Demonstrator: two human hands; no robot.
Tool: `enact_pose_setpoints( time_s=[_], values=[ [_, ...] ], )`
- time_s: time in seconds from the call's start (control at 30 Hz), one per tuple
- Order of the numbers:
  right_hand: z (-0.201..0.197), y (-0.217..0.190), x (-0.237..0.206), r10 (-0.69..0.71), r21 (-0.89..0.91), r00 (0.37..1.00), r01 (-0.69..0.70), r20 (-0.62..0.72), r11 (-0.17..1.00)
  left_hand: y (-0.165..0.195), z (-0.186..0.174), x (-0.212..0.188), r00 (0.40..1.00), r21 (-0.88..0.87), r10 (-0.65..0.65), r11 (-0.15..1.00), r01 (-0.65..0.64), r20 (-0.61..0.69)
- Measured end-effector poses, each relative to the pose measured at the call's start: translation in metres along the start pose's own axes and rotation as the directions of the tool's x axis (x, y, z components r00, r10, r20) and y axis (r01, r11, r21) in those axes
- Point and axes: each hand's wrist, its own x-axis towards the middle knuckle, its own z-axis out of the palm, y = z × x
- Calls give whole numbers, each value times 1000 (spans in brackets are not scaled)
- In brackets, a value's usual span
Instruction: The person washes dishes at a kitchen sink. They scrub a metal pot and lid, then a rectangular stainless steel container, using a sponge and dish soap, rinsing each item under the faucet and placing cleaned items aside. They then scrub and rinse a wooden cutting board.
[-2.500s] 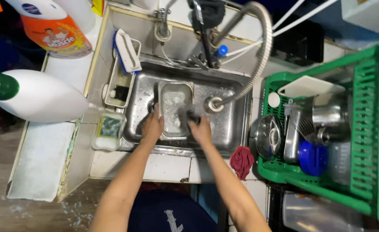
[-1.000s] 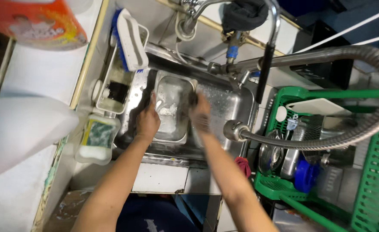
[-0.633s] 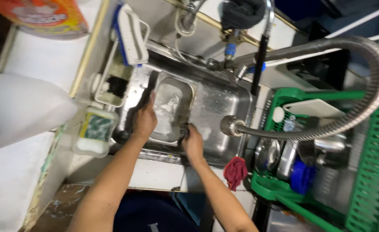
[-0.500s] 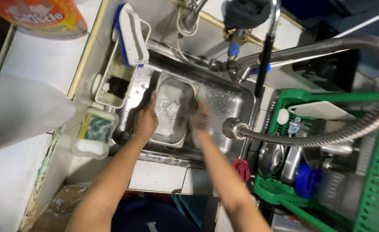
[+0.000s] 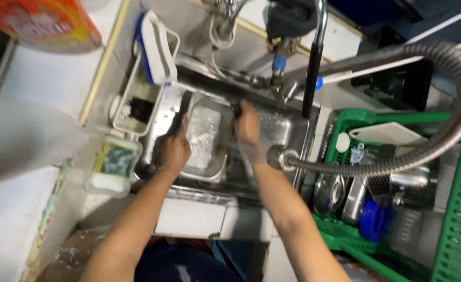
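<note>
Tray (image 5: pixel 203 137): rectangular steel, lying in the sink (image 5: pixel 288 130), soapy inside.
Left hand (image 5: pixel 175 149): grip closed on the tray's left rim.
Right hand (image 5: pixel 247 125): grip curled over the tray's right edge, on something dark; blurred.
Hose (image 5: pixel 397 162): metal, curving right of the sink.
Rack (image 5: pixel 450 209): green, holding dishes.

This is a kitchen washing-up corner, built around a small steel sink (image 5: pixel 293 130). A tap (image 5: pixel 280 78) stands on the sink's far edge, and a ribbed metal hose (image 5: pixel 439 141) arcs over its right side. Right of the sink, a green plastic crate (image 5: pixel 450 230) holds steel pots and lids. Left of the sink hang a wire caddy (image 5: pixel 123 112) with a scrubbing brush (image 5: pixel 155 49), and a sponge tub (image 5: pixel 113 164) sits beside it.
</note>
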Motion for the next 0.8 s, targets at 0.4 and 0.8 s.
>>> enact_pose_setpoints(
  time_s=[0.4, 0.8],
  values=[
    [-23, -69, -90, 288, -12, 934, -292, 212, 956, 0, 3, -2, 997, -85, 64, 994, -69, -52],
    [-41, -97, -130, 499, 0, 806, -527, 318, 850, 16, -3, -6, 999, -59, -46, 997, 47, 7]
  ],
)
